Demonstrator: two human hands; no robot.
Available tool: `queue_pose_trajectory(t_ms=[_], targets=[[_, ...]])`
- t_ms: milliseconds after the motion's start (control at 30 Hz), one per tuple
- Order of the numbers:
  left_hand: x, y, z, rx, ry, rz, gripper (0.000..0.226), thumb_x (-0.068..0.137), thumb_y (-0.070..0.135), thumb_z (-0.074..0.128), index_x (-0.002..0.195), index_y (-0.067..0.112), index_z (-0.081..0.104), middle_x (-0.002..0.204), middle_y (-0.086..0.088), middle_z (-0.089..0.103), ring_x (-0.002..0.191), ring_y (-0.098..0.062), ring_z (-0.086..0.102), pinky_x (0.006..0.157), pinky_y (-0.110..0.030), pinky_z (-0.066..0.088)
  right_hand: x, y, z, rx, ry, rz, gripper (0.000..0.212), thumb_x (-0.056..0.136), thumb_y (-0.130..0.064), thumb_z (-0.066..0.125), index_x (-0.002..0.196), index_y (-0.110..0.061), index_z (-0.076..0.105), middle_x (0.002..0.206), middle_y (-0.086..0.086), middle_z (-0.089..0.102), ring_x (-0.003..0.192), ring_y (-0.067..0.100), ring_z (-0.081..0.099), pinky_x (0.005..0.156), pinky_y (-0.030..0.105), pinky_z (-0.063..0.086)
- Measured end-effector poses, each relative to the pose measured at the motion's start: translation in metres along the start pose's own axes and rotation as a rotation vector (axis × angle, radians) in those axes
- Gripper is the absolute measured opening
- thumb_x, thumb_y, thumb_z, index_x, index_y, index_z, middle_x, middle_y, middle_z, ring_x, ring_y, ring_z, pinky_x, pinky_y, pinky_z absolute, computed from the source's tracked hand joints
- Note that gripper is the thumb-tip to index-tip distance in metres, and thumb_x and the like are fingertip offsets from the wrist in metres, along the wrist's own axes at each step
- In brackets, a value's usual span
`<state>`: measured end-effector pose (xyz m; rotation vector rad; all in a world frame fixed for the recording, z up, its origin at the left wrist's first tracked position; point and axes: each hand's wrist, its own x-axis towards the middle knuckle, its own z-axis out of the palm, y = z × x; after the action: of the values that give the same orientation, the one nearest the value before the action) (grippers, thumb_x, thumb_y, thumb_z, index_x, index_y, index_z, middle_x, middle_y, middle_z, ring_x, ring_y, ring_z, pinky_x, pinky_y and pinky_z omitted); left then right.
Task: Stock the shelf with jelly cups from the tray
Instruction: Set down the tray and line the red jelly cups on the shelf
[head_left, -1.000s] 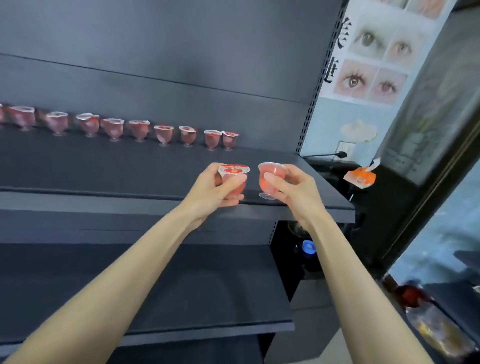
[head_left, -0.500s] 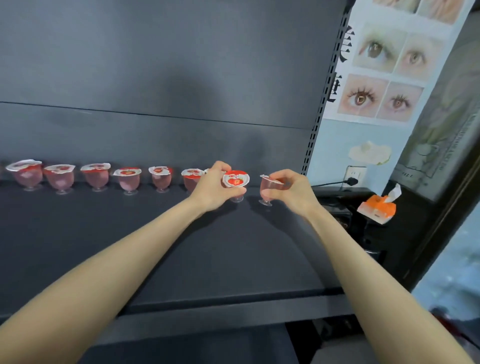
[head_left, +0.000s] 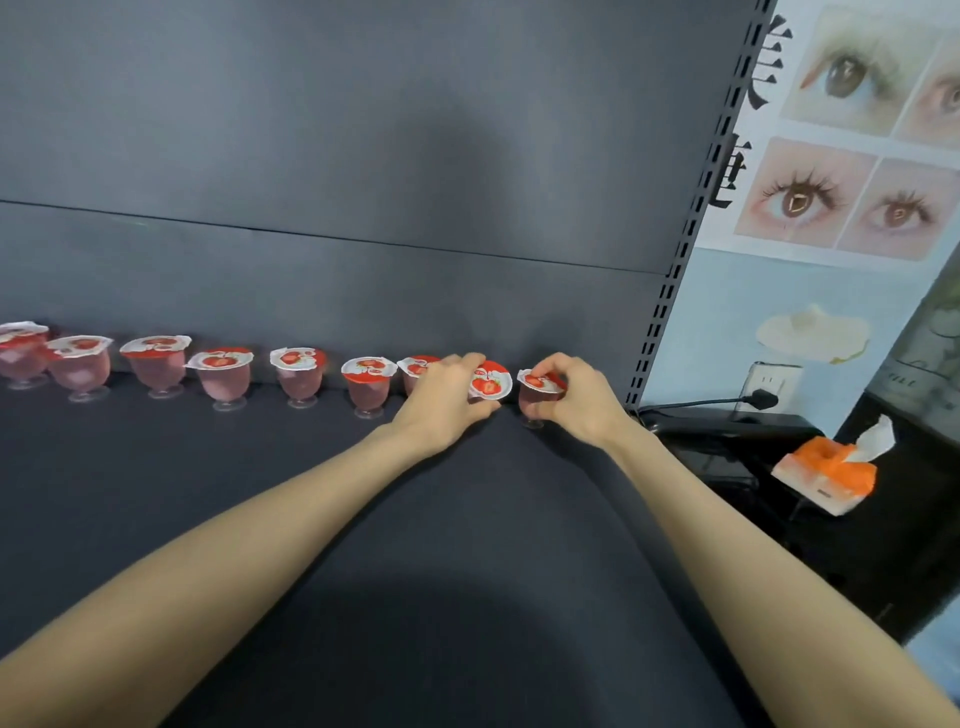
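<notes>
Placing step: left grip (head_left: 447, 402) holds a jelly cup (head_left: 490, 383), right grip (head_left: 576, 402) a second cup (head_left: 537, 388), at the shelf (head_left: 467, 545) back edge; next probably means releasing both upright.

The person's two arms are bare. The left forearm (head_left: 208, 561) is uncovered along all of its visible length, from the picture's bottom edge up to the wrist, and so is the right forearm (head_left: 753, 571). Both are slim and smooth. The left hand (head_left: 441, 400) and right hand (head_left: 576, 400) are bare as well. The fingernails look short and plain, though the picture is too soft there to be sure.
</notes>
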<state>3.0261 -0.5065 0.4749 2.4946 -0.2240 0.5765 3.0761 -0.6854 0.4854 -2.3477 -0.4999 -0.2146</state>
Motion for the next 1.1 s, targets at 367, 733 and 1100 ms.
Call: queue_pose_trajectory(t_ms=[367,733,1100], targets=[[0.004,-0.006,0.008,0.112,-0.079,-0.059,0.038,0.091,0.028,0.059,0.118,0.006,0.044,0.098,-0.019,0.062,0.093,-0.035,0.057,0.079,-0.041,0.045,0.007,0.008,0.009,-0.068,-0.005,-0.062,0.039,0.078,-0.015,0.074,0.111,-0.018,0.054,0.113,-0.003,0.038,0.101,0.024,0.054,0.094,0.032,0.044],[-0.009,0.005,-0.037,0.317,-0.217,-0.019,0.043,0.088,0.031,0.057,0.125,0.012,0.047,0.113,-0.015,0.062,0.107,-0.037,0.054,0.085,-0.039,0.045,-0.014,-0.028,-0.009,-0.266,-0.072,0.037,0.05,0.076,-0.02,0.076,0.121,-0.014,0.055,0.129,0.009,0.037,0.112,0.03,0.051,0.1,0.036,0.042],[-0.078,0.016,-0.14,0.344,-0.226,0.043,0.045,0.083,0.04,0.06,0.121,0.017,0.054,0.117,-0.011,0.062,0.11,-0.032,0.054,0.091,-0.041,0.046,-0.095,-0.125,-0.027,-0.389,0.026,-0.061,0.048,0.08,-0.018,0.069,0.125,-0.011,0.053,0.122,0.011,0.044,0.105,0.027,0.048,0.085,0.03,0.04]])
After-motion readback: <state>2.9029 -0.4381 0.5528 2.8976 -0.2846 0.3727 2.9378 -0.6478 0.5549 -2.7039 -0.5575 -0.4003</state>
